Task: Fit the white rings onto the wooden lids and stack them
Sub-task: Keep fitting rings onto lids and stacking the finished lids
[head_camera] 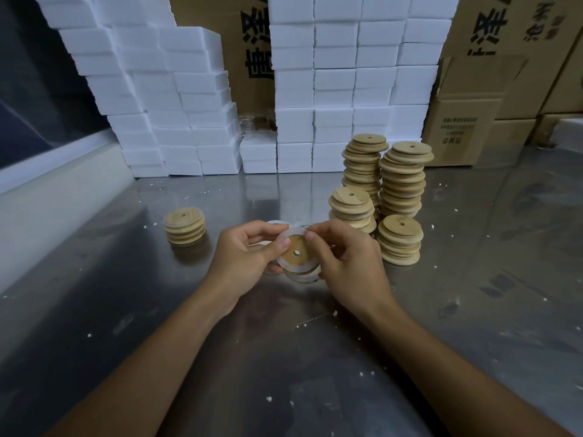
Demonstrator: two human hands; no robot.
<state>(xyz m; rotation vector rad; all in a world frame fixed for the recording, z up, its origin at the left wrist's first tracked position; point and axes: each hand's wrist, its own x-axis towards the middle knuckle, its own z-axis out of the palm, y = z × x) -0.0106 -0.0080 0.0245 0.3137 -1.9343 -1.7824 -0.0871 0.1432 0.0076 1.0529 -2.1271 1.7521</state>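
Steel tabletop (315,357) centre: left hand (249,260) and right hand (344,263) both pinch the wooden lid (296,253), working its white ring (284,239) on; best pressed evenly round before joining the finished stack (185,227) at nine o'clock.

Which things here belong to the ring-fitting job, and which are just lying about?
Job: lid with white ring, held by left hand and right hand; finished stack; bare lid stacks.
Lying about: foam blocks, cardboard boxes, crumbs.
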